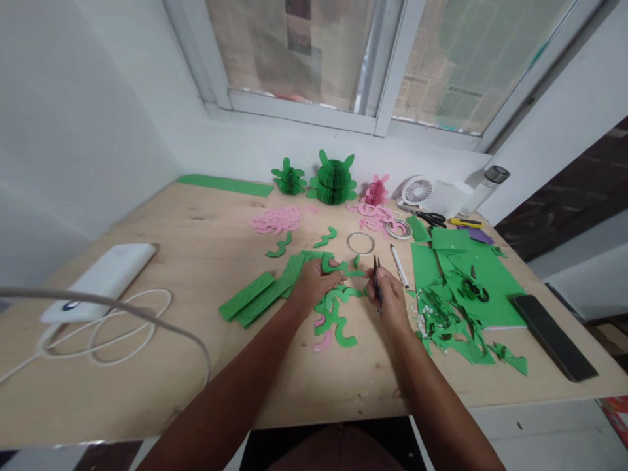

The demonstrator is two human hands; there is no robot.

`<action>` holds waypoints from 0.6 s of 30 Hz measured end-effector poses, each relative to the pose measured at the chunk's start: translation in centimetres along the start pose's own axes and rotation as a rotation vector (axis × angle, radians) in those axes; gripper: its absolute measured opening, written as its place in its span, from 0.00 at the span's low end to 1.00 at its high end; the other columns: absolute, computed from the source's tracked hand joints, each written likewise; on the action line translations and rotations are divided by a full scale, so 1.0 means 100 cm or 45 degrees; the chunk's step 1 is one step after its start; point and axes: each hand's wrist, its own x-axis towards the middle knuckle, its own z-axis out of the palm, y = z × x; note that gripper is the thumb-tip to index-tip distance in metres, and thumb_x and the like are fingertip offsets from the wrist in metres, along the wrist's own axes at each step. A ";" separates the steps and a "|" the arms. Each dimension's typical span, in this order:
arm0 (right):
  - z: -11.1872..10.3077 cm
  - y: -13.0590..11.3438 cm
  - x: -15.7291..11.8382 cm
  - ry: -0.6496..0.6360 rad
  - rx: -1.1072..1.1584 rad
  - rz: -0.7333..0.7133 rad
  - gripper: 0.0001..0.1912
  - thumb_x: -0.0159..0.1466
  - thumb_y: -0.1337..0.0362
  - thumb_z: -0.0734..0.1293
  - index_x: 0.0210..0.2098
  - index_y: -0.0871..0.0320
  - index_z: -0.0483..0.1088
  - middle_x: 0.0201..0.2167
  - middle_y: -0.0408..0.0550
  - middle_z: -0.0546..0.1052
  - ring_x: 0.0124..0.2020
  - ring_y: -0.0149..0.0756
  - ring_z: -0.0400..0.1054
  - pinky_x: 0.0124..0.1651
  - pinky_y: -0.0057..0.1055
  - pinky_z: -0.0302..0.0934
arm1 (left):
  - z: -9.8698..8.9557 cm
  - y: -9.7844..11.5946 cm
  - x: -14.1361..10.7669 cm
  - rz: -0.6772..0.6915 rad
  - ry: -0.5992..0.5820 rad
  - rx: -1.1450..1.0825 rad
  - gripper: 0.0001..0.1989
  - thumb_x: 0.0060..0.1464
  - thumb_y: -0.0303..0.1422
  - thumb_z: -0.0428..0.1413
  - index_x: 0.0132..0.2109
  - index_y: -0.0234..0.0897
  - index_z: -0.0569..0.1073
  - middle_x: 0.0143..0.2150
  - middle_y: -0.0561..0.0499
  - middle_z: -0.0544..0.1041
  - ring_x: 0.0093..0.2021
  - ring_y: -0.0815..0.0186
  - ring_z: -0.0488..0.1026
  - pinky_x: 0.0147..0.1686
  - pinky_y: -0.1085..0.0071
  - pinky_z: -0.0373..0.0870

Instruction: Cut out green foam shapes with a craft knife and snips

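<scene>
A pale wooden table [206, 242] fills the middle of the frame, set below a window [304, 118] and white walls. Along its back edge, at upper centre, stand two green layered-paper figures [333, 183] and a smaller pink paper figure [376, 193], with a white fan [417, 190] and a clear bottle [483, 194] to their right.

At the centre, the left hand [314, 286] has thumb and fingers closed on a curved green cutout [328, 263]. Just right of it, the right hand [391, 297] is wrapped around a dark tool [377, 281], whose two narrow points face up the frame and stand slightly apart.

Below and between the hands lies a loose pile of wavy green pieces [336, 311], with pink bits [324, 340] at its lower left. Green paper strips [255, 301] lie left of the left hand, some reaching behind it. Pink cutouts [277, 220] form a heap above centre-left.

Right of the right hand are a white pen [400, 266] and a heap of green scraps [444, 327], partly on green sheets [495, 281]. A dark phone-like slab [554, 337] rests at far right; a white device [103, 281] sits at far left.
</scene>
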 end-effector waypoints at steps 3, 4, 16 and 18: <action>0.000 0.000 -0.002 -0.049 -0.082 -0.074 0.22 0.63 0.44 0.61 0.31 0.58 0.69 0.15 0.36 0.57 0.17 0.27 0.48 0.19 0.27 0.40 | 0.000 -0.001 0.001 0.009 0.016 -0.023 0.09 0.39 0.33 0.64 0.27 0.35 0.72 0.20 0.52 0.76 0.22 0.67 0.72 0.24 0.74 0.66; 0.001 0.000 -0.002 -0.060 -0.106 -0.091 0.22 0.64 0.44 0.60 0.31 0.58 0.69 0.15 0.36 0.57 0.17 0.27 0.48 0.20 0.27 0.40 | 0.000 -0.002 0.001 0.018 0.027 -0.050 0.09 0.39 0.33 0.64 0.27 0.35 0.72 0.21 0.52 0.77 0.23 0.67 0.72 0.25 0.74 0.66; 0.000 0.015 0.000 -0.186 -0.658 -0.293 0.18 0.66 0.51 0.60 0.30 0.58 0.71 0.21 0.42 0.68 0.24 0.34 0.61 0.27 0.28 0.53 | 0.006 0.002 -0.004 0.015 0.007 -0.304 0.17 0.34 0.37 0.68 0.29 0.36 0.71 0.21 0.55 0.76 0.23 0.69 0.71 0.29 0.73 0.68; -0.001 0.014 -0.001 -0.178 -0.765 -0.320 0.18 0.66 0.52 0.60 0.32 0.58 0.73 0.22 0.44 0.71 0.25 0.35 0.63 0.28 0.28 0.54 | 0.006 0.001 -0.004 0.016 -0.005 -0.325 0.18 0.34 0.37 0.68 0.30 0.36 0.70 0.21 0.55 0.76 0.23 0.69 0.71 0.30 0.72 0.68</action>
